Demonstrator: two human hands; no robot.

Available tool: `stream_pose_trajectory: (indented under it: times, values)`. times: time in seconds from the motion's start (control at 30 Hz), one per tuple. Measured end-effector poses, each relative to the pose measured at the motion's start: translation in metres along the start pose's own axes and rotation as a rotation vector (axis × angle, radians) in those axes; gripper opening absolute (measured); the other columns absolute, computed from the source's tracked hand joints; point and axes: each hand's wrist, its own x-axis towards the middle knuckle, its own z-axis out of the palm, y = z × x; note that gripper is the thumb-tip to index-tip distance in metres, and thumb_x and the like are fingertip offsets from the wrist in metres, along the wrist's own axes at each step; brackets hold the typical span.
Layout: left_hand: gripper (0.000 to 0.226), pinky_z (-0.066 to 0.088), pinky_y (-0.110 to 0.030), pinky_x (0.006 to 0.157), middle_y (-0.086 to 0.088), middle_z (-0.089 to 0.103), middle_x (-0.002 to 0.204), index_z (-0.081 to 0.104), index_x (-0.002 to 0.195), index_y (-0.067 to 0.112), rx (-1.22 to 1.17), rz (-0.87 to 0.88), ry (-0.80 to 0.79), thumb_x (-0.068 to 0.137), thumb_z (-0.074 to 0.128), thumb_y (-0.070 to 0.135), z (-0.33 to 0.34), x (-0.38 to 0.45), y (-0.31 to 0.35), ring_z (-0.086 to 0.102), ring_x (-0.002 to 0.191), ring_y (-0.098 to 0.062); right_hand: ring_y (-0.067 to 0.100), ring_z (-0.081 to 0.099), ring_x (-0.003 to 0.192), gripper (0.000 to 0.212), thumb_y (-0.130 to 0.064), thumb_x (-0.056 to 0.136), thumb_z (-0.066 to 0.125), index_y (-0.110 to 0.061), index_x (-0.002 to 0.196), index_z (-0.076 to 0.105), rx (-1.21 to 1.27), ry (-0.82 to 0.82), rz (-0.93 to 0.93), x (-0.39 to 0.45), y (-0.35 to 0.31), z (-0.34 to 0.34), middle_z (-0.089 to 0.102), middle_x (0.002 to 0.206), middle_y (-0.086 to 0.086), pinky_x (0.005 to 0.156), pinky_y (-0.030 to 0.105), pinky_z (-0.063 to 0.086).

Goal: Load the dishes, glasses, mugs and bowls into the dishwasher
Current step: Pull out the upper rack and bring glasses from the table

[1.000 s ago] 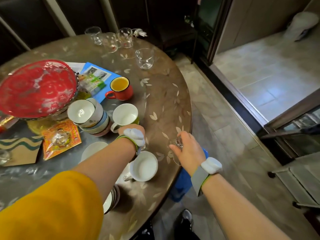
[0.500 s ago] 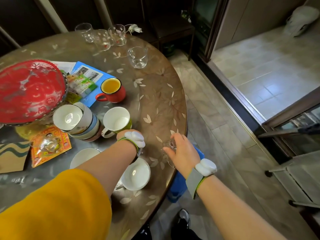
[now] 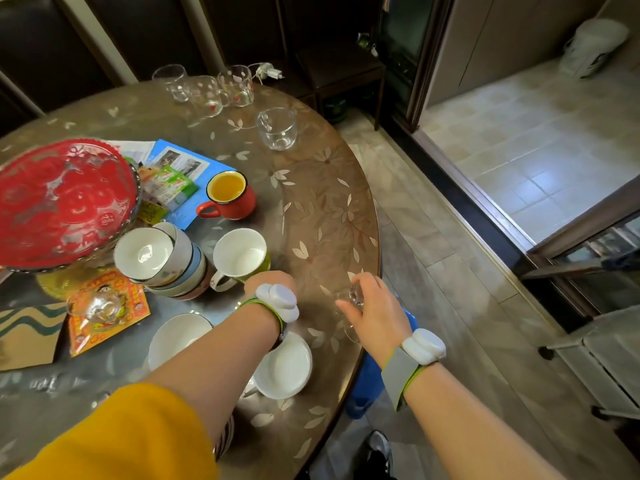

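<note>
Glass covers the round table [image 3: 311,209], with a brown pattern of pale leaves showing beneath it. The only writing I can make out is a Chinese character moulded in the red glass bowl [image 3: 62,202] at the left; the print on the blue leaflet [image 3: 180,161] and the orange packet [image 3: 110,317] is too small to read.

At the table's right edge the right hand [image 3: 375,311] curls its fingers round a small clear glass [image 3: 355,296], pinching it near the rim; much of the glass is hidden behind the hand. The left hand [image 3: 268,280] reaches over to the green mug [image 3: 240,258] and sits against its near side; its fingers are hidden behind the wrist, so I cannot tell whether it grips. Both wrists wear white trackers on grey-green straps.

Beside the green mug leans a stack of bowls [image 3: 162,261]. A red mug [image 3: 228,195] with a yellow inside stands further back. Under the left forearm lie a white cup [image 3: 287,368] and a white bowl [image 3: 176,336]. Four clear glasses stand toward the far rim, the nearest [image 3: 277,128] apart from the other three [image 3: 207,88].

To the right of the table the floor [image 3: 450,306] is grey tile, open up to a dark door threshold, with paler tiles in the room beyond. A blue stool [image 3: 367,386] stands tucked under the table's near edge.
</note>
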Motion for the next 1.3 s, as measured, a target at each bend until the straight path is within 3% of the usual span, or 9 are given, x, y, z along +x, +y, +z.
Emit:
stream_pose_trajectory:
  times: [0.1, 0.3, 0.4, 0.53, 0.67, 0.8, 0.9, 1.2, 1.3]
  values:
    - [0.021, 0.040, -0.025, 0.067, 0.000, 0.065, 0.090, 0.062, 0.085, 0.018, -0.020, 0.181, 0.122, 0.085, 0.065, 0.039, -0.031, -0.021, -0.009, 0.058, 0.081, -0.021, 0.014, 0.055, 0.088, 0.034, -0.042, 0.089, 0.062, -0.023, 0.114, 0.048, 0.028, 0.052, 0.025, 0.004, -0.012, -0.003, 0.050, 0.105, -0.007, 0.076, 0.032, 0.052]
    - [0.051, 0.048, -0.033, 0.077, -0.002, 0.068, 0.098, 0.066, 0.101, 0.015, -0.514, 0.247, 0.269, 0.079, 0.064, 0.062, -0.040, -0.047, -0.016, 0.062, 0.090, -0.022, 0.022, 0.054, 0.086, 0.032, -0.038, 0.089, 0.063, -0.017, 0.109, 0.049, -0.071, 0.082, 0.025, 0.001, -0.027, -0.006, 0.051, 0.102, 0.001, 0.070, 0.032, 0.042]
    - [0.044, 0.050, -0.030, 0.070, 0.003, 0.065, 0.080, 0.067, 0.088, 0.017, -0.938, 0.322, 0.076, 0.078, 0.067, 0.061, -0.023, -0.066, -0.011, 0.061, 0.074, -0.017, 0.026, 0.055, 0.087, 0.029, -0.038, 0.089, 0.063, -0.019, 0.105, 0.048, -0.075, 0.106, 0.095, -0.022, -0.023, -0.009, 0.051, 0.101, 0.000, 0.070, 0.033, 0.044]
    - [0.044, 0.030, -0.024, 0.051, 0.003, 0.052, 0.063, 0.069, 0.063, 0.026, -1.250, 0.439, -0.289, 0.064, 0.071, 0.069, 0.002, -0.082, 0.025, 0.042, 0.058, -0.015, 0.030, 0.056, 0.085, 0.024, -0.033, 0.086, 0.063, -0.020, 0.099, 0.048, -0.105, 0.110, 0.199, -0.060, 0.005, -0.017, 0.053, 0.095, 0.004, 0.070, 0.039, 0.048]
    - [0.037, 0.027, -0.023, 0.050, 0.001, 0.050, 0.066, 0.068, 0.070, 0.019, -1.200, 0.569, -0.435, 0.082, 0.067, 0.054, 0.023, -0.122, 0.103, 0.039, 0.058, -0.012, 0.033, 0.059, 0.084, 0.033, -0.031, 0.084, 0.065, -0.024, 0.115, 0.055, -0.093, 0.240, 0.391, -0.133, 0.051, -0.043, 0.060, 0.093, 0.009, 0.065, 0.035, 0.045]
    - [0.046, 0.040, -0.021, 0.054, -0.007, 0.058, 0.078, 0.068, 0.094, 0.006, -0.986, 0.716, -0.569, 0.086, 0.064, 0.051, 0.038, -0.194, 0.190, 0.048, 0.064, -0.015, 0.034, 0.059, 0.099, 0.043, -0.029, 0.086, 0.063, -0.030, 0.127, 0.051, -0.054, 0.417, 0.554, -0.238, 0.102, -0.080, 0.063, 0.109, 0.011, 0.078, 0.039, 0.049]
    - [0.030, 0.041, -0.018, 0.049, -0.015, 0.049, 0.086, 0.059, 0.107, 0.009, -0.854, 0.846, -0.665, 0.095, 0.057, 0.036, 0.055, -0.271, 0.259, 0.043, 0.057, -0.013, 0.032, 0.058, 0.103, 0.043, -0.032, 0.091, 0.059, -0.028, 0.132, 0.047, -0.051, 0.504, 0.633, -0.325, 0.145, -0.106, 0.061, 0.114, 0.011, 0.080, 0.037, 0.048]
    - [0.018, 0.056, -0.028, 0.055, -0.006, 0.054, 0.076, 0.052, 0.109, 0.013, -0.268, 1.083, -0.900, 0.099, 0.053, 0.028, 0.189, -0.541, 0.459, 0.058, 0.054, -0.014, 0.028, 0.060, 0.090, 0.020, -0.028, 0.091, 0.050, -0.025, 0.111, 0.048, -0.007, 0.651, 1.009, -0.652, 0.261, -0.162, 0.060, 0.102, 0.005, 0.069, 0.034, 0.047]
    - [0.011, 0.057, -0.032, 0.058, -0.008, 0.052, 0.075, 0.051, 0.104, 0.013, -0.198, 1.082, -0.943, 0.100, 0.050, 0.024, 0.211, -0.597, 0.484, 0.057, 0.062, -0.020, 0.028, 0.060, 0.093, 0.018, -0.027, 0.092, 0.048, -0.029, 0.110, 0.045, -0.011, 0.670, 1.074, -0.705, 0.275, -0.163, 0.057, 0.105, 0.004, 0.077, 0.040, 0.052]
